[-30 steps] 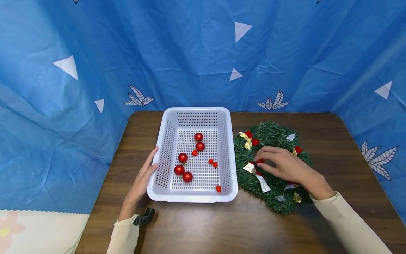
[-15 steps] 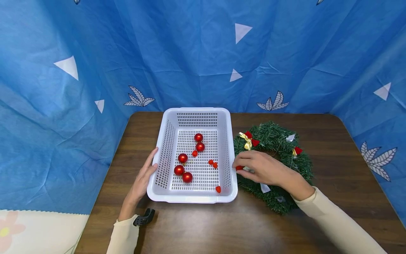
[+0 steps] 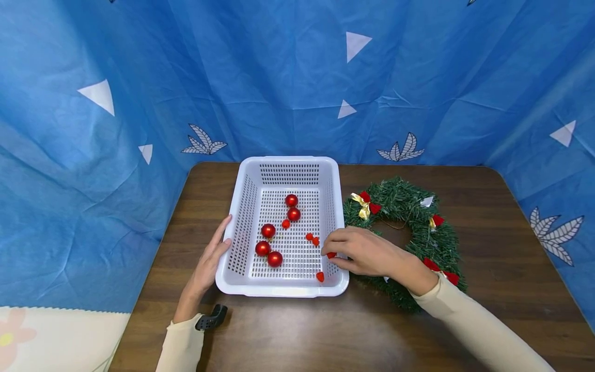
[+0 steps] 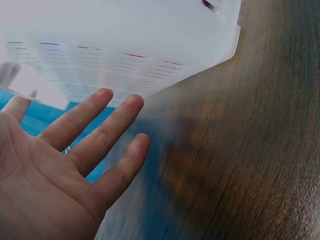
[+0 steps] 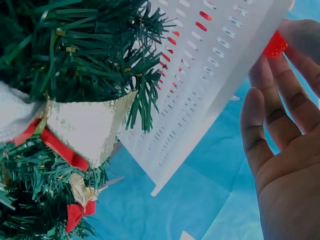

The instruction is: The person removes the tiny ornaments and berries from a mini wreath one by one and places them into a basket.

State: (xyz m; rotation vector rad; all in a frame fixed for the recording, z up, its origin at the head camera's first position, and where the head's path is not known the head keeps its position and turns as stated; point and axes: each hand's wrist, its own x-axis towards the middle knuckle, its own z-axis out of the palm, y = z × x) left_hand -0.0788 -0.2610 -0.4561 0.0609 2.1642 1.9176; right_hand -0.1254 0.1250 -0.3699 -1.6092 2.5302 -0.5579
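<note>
My left hand [image 3: 207,263] rests against the left side of a white plastic basket [image 3: 282,290], its fingers fairly straight. In the left wrist view, the fingers [image 4: 107,137] spread beside the slotted wall. Over the basket's right rim, my right hand [image 3: 367,251] pinches a small red strawberry-like ornament [image 3: 331,255] between thumb and fingers. The right wrist view shows the dimpled surface of that strawberry [image 5: 276,46]. Inside the basket lie several shiny red balls [image 3: 275,259] and several small red berries [image 3: 320,276]. A green wreath [image 3: 400,199] with bows lies right of the basket, partly under my right forearm.
Red and gold bows [image 3: 365,204] sit on the wreath, and a red bow [image 3: 440,270] shows at its lower right. Brown wooden table [image 3: 297,330] surrounds everything, with a blue curtain [image 3: 288,77] hanging behind its far edge.
My right hand has moved left from the wreath's middle to over the basket's right rim, carrying the red strawberry ornament. The left hand and basket have stayed in place.
</note>
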